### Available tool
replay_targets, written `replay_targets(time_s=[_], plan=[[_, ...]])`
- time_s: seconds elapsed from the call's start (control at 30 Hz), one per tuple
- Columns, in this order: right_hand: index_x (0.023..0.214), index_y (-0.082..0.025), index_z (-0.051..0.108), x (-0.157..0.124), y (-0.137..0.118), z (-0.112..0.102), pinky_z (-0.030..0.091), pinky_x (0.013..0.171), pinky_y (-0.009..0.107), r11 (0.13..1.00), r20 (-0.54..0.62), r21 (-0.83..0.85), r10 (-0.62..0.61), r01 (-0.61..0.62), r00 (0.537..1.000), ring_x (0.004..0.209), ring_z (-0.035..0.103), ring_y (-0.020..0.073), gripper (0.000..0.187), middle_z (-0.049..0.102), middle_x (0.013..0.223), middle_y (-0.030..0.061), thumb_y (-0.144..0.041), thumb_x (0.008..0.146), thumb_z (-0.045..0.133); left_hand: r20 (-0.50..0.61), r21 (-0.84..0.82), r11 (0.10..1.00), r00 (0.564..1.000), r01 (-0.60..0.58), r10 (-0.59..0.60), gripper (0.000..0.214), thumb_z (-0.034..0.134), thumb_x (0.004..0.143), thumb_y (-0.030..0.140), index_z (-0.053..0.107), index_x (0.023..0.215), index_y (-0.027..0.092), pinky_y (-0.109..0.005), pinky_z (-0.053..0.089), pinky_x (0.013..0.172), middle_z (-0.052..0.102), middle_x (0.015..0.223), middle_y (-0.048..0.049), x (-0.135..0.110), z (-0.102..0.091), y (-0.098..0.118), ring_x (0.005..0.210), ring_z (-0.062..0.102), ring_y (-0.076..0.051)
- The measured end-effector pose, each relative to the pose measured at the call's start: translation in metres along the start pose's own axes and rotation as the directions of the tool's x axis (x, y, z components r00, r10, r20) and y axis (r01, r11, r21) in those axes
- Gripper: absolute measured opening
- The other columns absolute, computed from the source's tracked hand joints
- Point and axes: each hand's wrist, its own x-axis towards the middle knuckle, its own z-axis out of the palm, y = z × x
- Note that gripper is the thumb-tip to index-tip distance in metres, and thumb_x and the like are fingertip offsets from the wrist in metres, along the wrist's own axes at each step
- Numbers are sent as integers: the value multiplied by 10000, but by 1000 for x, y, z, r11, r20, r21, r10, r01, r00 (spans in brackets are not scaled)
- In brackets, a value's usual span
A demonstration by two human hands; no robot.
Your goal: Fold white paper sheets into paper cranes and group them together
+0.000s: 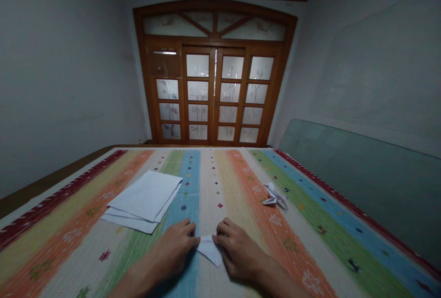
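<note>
A small folded piece of white paper (210, 250) lies on the striped cloth near the front edge. My left hand (172, 247) rests with curled fingers on its left corner. My right hand (237, 250) presses its fingers on the right side of the same paper. Both hands lie low on the cloth and pinch the paper between them. Part of the paper is hidden under the fingers.
A stack of white paper sheets (146, 199) lies to the left on the colourful striped cloth (310, 243). A finished folded paper figure (274, 197) sits to the right. Wooden glazed doors (213, 98) stand behind; a glass sheet (361, 178) leans against the right wall.
</note>
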Motion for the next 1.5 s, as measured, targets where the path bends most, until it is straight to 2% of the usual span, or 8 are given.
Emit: replay_targets(time_s=[0.13,0.37,0.63,0.93,1.1,1.27,1.4,1.5], plan=[[1049,-168,669,-3,-11,-7,474,860,357,996,46,86,35,-39,998,1000,540,253,179,610,1062,100,-239,890,625,-32,-62,998,999,-20,18,144,618,890,76,694,885,199,-344,450,815,654,1015,-77,0,-4,7,964,572,-248],[1092,-177,652,-3,-15,-11,470,869,365,987,109,134,78,-92,991,1028,527,270,437,576,1137,100,-427,771,812,-64,-101,989,993,-105,99,135,611,957,124,704,993,215,-321,470,807,695,1042,-51,2,1,6,963,598,-220],[1142,-172,633,-4,-15,-9,465,945,404,996,95,76,28,-35,995,1057,517,281,326,581,1129,111,-309,849,671,-165,-152,976,978,-156,131,108,641,943,154,729,952,215,-310,488,803,709,1025,-64,3,12,1,936,632,-206],[1065,-172,676,-1,-12,2,454,987,415,1000,-9,8,-18,18,1000,926,558,235,207,619,969,85,-161,917,530,-144,-223,968,986,-118,87,106,676,913,176,744,975,228,-330,498,833,713,1033,-62,2,9,2,957,631,-220],[998,-182,704,-2,-6,5,490,803,321,993,-49,111,43,-37,998,937,589,225,144,635,990,92,-216,958,570,-214,-342,938,977,-60,-16,120,666,922,124,754,880,193,-297,490,799,720,940,-56,7,22,0,898,641,-196],[876,-164,705,-1,-2,14,483,806,299,959,-132,260,152,-113,980,903,617,202,31,654,965,75,-160,881,675,-230,-397,917,970,-21,-77,159,688,884,69,772,914,200,-279,465,754,693,848,-39,10,24,0,868,624,-199],[838,-169,705,1,0,20,480,794,274,917,-168,361,242,-169,956,883,624,188,173,651,918,47,-7,780,682,-209,-390,921,971,22,-112,238,640,890,28,791,904,212,-264,436,714,669,810,-32,10,24,2,820,616,-187],[806,-172,715,2,4,21,482,794,265,911,-177,381,238,-157,955,881,631,184,265,652,896,40,74,744,640,-175,-413,909,975,53,-136,260,623,892,17,794,903,213,-256,436,717,666,838,-31,11,27,1,810,626,-175]])
